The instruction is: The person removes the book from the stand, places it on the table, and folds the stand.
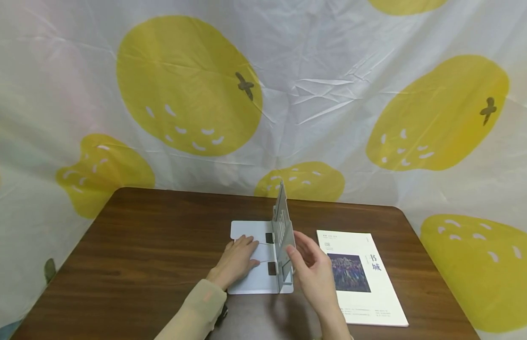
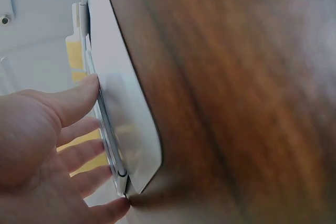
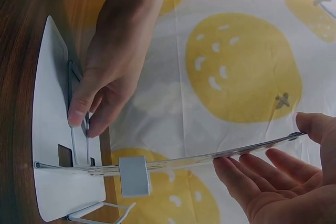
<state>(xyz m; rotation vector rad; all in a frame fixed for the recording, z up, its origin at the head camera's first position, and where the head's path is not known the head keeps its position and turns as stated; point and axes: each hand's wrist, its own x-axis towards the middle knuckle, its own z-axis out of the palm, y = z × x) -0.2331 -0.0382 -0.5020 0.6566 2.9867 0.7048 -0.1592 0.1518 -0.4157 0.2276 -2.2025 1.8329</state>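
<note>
A white metal book stand lies on the table, its base plate [image 1: 250, 284] flat and its slotted back panel [image 1: 282, 245] raised upright. My left hand [image 1: 238, 259] is over the base and holds the wire support [image 3: 70, 93] between thumb and fingers, one on each side of the wire loop. At the panel's other face, my right hand [image 1: 314, 271] pinches its edge, thumb on one side and fingers on the other. A small folded wire holder [image 3: 86, 211] sticks out beside the base. In the left wrist view the left hand [image 2: 47, 145] touches the stand's edge.
A white magazine [image 1: 386, 297] with a dark picture on its cover lies to the right of the stand. The brown wooden table [image 1: 131, 264] ends at a cloth [image 1: 314, 42] printed with yellow fruit, hanging behind it.
</note>
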